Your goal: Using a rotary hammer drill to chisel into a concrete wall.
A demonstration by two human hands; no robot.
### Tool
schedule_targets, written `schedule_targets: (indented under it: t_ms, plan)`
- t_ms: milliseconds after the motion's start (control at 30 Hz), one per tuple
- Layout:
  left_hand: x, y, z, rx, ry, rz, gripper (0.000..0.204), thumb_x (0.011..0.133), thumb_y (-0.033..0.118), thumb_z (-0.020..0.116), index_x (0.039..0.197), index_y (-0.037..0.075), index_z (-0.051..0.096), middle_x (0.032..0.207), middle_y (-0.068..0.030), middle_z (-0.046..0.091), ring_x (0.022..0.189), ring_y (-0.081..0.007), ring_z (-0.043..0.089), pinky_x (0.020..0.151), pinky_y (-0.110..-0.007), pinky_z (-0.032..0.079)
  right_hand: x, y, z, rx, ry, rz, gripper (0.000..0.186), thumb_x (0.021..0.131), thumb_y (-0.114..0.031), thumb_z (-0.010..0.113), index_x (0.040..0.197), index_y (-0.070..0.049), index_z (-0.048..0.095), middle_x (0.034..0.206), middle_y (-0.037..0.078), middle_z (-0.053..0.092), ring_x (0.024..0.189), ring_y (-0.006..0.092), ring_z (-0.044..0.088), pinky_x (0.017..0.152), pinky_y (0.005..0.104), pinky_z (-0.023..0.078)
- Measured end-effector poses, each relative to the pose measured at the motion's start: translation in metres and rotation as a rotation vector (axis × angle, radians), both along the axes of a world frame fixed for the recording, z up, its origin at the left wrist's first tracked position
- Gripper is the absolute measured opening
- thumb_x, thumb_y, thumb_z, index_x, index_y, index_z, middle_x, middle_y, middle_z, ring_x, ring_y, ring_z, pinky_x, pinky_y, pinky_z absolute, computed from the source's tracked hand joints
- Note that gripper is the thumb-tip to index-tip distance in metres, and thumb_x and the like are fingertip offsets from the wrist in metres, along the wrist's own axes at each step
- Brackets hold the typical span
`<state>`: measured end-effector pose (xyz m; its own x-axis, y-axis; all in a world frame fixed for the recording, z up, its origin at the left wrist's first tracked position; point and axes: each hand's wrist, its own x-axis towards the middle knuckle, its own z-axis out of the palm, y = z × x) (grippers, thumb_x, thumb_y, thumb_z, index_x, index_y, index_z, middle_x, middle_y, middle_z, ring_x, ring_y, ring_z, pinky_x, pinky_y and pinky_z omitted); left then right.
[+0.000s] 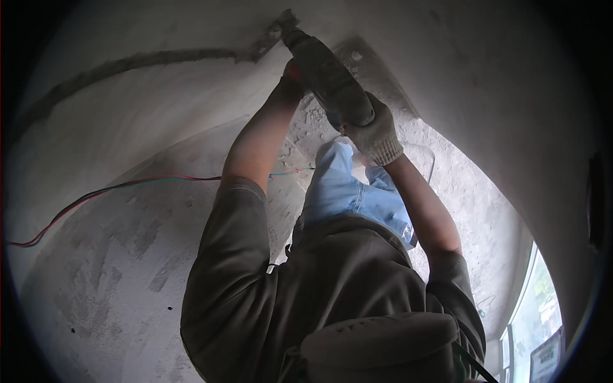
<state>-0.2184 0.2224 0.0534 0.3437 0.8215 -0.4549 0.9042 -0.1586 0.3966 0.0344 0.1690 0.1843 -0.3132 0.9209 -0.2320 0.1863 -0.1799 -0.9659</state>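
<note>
1. From the left edge to the upper centre, a dark, rough-edged groove (153, 59) runs along the pale grey plaster wall.
2. Below it, thin red and green wires (128, 185) curve rightward behind the left arm.
3. The left forearm, bare below a brown-grey sleeve, reaches steeply up; the left hand (292, 78) is beside the tool's front half, its fingers mostly hidden, so I cannot tell how they close.
4. At upper centre, a dark, dusty, elongated power drill (329, 78) slants up-left, its front end at the groove's right end.
5. Light-blue denim trousers (338, 188) show mid-frame.
6. The right hand (378, 133), in an off-white knitted glove, wraps the drill's rear; its forearm slopes down-right to a bent elbow.
</note>
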Motion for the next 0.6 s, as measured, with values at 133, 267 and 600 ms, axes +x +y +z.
schedule_targets:
  t_ms: [133,267,600]
  plan:
    - [0.006,-0.006,-0.027,-0.343,-1.282,0.869,0.047,0.102,0.033,0.039,0.144,0.013,0.041,0.147,-0.0079,0.045,0.138,-0.0197,0.039,0.117,-0.034,0.029,0.016,0.002,0.022,0.080,-0.010,0.003,0.047,0.064,-0.016,0.073,0.108,0.000,0.063,0.093,0.022,0.070,0.091,0.0353,0.069,0.077,0.0396,0.054]
    - [0.012,-0.015,-0.013,0.251,-0.014,-0.001,0.044,0.104,0.033,0.034,0.143,0.014,0.042,0.145,-0.0059,0.046,0.132,-0.0198,0.044,0.115,-0.035,0.031,0.030,-0.008,0.044,-0.100,-0.070,0.030,0.059,0.063,-0.016,0.074,0.118,0.000,0.060,0.097,0.022,0.070,0.095,0.0342,0.069,0.081,0.0390,0.054]
    - [-0.061,0.011,-0.075,-0.140,0.430,0.071,0.036,0.097,0.033,0.050,0.126,0.012,0.053,0.120,-0.0056,0.057,0.117,-0.0181,0.054,0.102,-0.031,0.043,-0.082,-0.038,0.099,-0.053,-0.217,0.037,0.055,0.062,-0.016,0.076,0.111,0.001,0.059,0.087,0.023,0.068,0.085,0.0396,0.068,0.073,0.0428,0.054]
